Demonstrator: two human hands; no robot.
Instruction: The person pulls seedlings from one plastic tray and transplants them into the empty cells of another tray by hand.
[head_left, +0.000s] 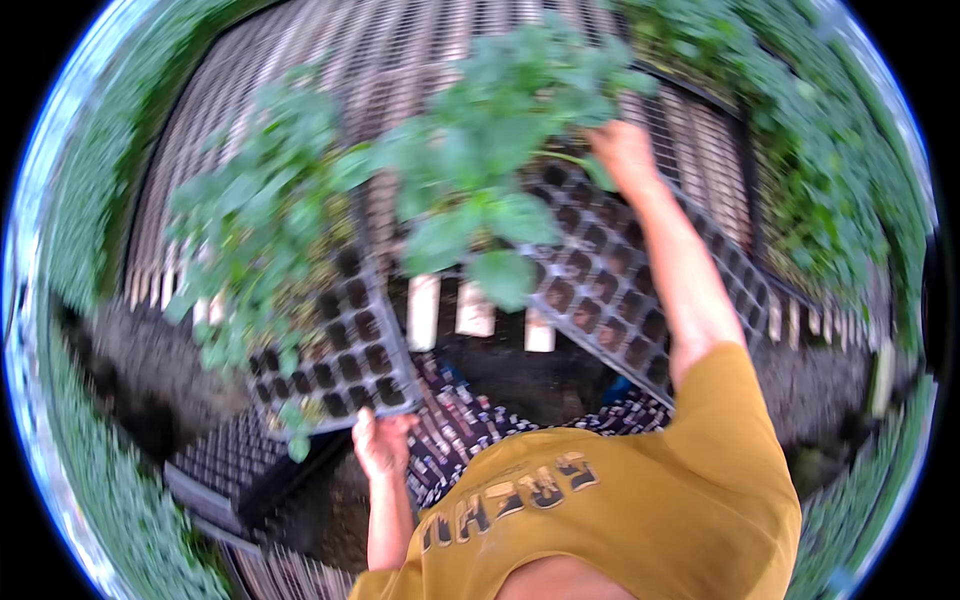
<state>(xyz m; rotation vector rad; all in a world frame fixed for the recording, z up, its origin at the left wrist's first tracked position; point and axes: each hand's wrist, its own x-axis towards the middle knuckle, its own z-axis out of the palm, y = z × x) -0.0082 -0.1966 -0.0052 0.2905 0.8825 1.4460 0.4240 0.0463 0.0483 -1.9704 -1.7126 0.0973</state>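
Observation:
My left hand (382, 442) grips the near edge of a black plastic seedling tray (401, 375), its thumb up over the rim. Leafy green seedlings (262, 210) fill the far part of that tray, while many near cells hold no plants. On the right, a second seedling tray (600, 349) lies at a slant under my right forearm. My right hand (622, 154) reaches in among the taller seedlings (517, 112) of this tray, fingers curled close to the stems. Leaves and blur hide its fingertips, so I cannot tell what they pinch.
A slatted bench (300, 37) with mesh on top carries the trays. More seedlings (817, 187) stand in trays at the right. Stacked black trays (225, 465) lie low at the left. Dense green plants (97, 210) line the left side.

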